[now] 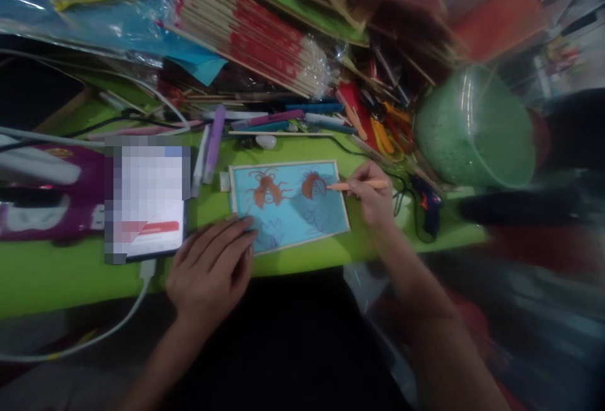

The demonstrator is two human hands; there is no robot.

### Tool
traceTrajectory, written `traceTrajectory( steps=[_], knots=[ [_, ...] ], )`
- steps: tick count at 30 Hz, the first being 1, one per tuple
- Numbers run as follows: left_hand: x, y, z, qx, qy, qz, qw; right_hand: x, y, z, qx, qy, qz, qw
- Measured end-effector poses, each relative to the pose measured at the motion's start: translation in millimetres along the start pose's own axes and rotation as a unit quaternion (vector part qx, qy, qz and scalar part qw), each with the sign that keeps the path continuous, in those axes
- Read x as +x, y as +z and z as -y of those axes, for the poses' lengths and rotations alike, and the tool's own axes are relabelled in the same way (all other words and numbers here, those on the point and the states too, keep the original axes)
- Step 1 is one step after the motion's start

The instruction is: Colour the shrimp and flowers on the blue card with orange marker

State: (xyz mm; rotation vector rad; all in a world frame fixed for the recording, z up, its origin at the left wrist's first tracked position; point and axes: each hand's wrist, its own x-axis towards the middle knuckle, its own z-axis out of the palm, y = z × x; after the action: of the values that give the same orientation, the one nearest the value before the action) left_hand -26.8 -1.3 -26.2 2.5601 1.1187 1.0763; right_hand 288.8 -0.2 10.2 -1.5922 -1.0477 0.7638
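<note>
A light blue sheet (250, 178) edged with thin pale sticks lies on the green tabletop. It bears two orange-coloured bug-like drawings, one at the left and one at the right, with faint outlines below them. My right hand (371, 193) pinches a slim orange pen (347, 186), whose tip meets the right-hand drawing. My left hand (212, 266) rests flat with fingers stretched out, fingertips on the sheet's lower left corner. It holds nothing.
Left of the sheet stands a phone (161, 209) with a white cable (137, 310). Behind lie several pens (269, 122), a bundle of sticks (250, 33) in plastic and orange-handled pliers (382, 137). At right are a green bucket (467, 133) and a glue gun (428, 206).
</note>
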Motion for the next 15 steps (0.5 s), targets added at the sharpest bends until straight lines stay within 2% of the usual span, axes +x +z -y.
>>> traceTrajectory(
  steps=[15],
  knots=[
    [1.0, 0.1, -0.2, -0.003, 0.001, 0.001, 1.0, -2.2, -2.3, -4.8, 0.026, 0.012, 0.022, 0.999]
  ],
)
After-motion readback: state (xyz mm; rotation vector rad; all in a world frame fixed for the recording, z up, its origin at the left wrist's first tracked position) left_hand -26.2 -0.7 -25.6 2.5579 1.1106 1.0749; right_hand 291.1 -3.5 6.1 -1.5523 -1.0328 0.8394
